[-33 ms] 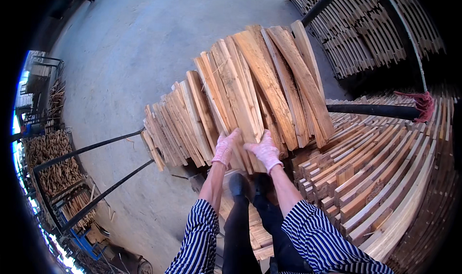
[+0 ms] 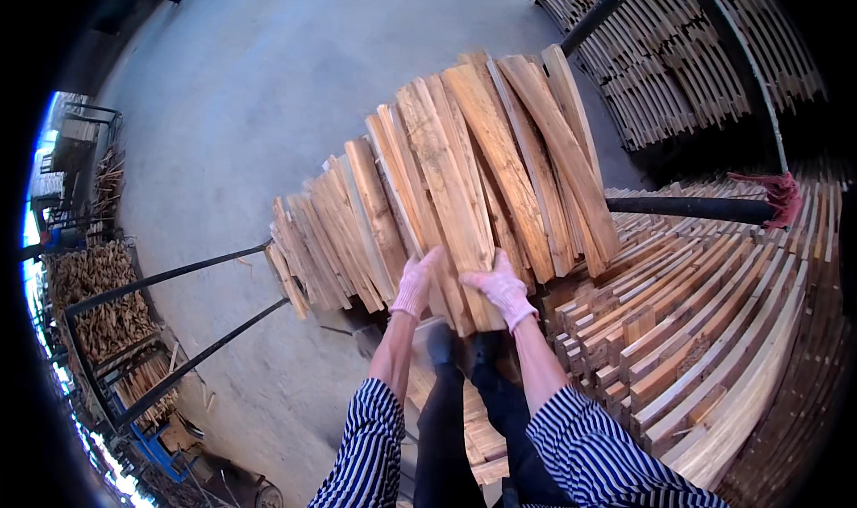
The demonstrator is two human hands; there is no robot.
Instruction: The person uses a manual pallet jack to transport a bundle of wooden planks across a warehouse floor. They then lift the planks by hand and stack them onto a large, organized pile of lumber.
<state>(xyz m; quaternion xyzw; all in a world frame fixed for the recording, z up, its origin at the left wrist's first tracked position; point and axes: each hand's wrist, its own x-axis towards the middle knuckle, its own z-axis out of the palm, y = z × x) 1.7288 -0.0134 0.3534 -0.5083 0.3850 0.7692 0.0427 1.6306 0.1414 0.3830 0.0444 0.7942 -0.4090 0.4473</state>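
A pale, streaked, rough-sawn board (image 2: 455, 195) juts past the near edge of the woodpile (image 2: 332, 218), mid-row.
Left to right: black metal bars (image 2: 170, 271); the knit-gloved left hand (image 2: 415, 283), thumb angled forward; the right hand (image 2: 506, 289), thumb pointing inward; both clasp the board's near end, fingertips hidden; then stacked straight-edged slats (image 2: 687, 329).

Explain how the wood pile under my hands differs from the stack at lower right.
The pile is heaped unevenly; the stack lies in neater rows. The pile has the left hand and the right hand on it; the stack has neither. Both are wooden.
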